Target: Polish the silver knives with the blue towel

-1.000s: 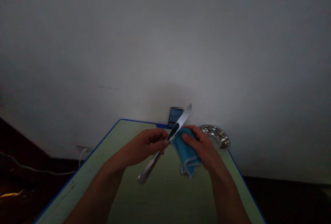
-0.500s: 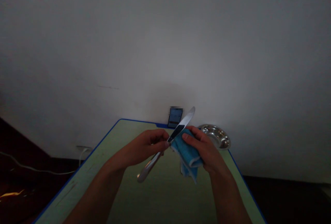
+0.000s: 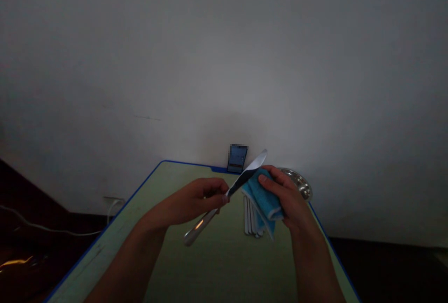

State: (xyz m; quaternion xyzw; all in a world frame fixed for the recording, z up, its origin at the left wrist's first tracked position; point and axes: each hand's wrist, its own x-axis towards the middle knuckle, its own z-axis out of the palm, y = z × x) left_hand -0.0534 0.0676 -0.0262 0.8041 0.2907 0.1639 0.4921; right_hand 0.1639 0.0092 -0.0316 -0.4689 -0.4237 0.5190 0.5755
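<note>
A shiny metal table knife [image 3: 200, 229] slants across the middle of the view, its blade pointing up and right. My left hand [image 3: 206, 195] pinches it near where handle and blade meet. In my right hand [image 3: 285, 193] is a folded blue cloth [image 3: 264, 195] with a pale edge, the thumb pressed on top. The cloth lies close to the blade; whether it touches the blade I cannot tell. Below the cloth, several slim metal pieces [image 3: 249, 219] lie side by side on the table, partly covered by it.
A round steel bowl [image 3: 304, 185] stands at the table's far right corner, partly behind my right hand. A phone [image 3: 237, 158] leans upright by the wall at the back edge. The pale green table [image 3: 210, 270] has a blue rim. A white cable [image 3: 63, 233] runs at left.
My right hand and the cloth have moved right along the blade, uncovering the slim metal pieces and hiding more of the bowl. The knife has tilted slightly flatter in my left hand.
</note>
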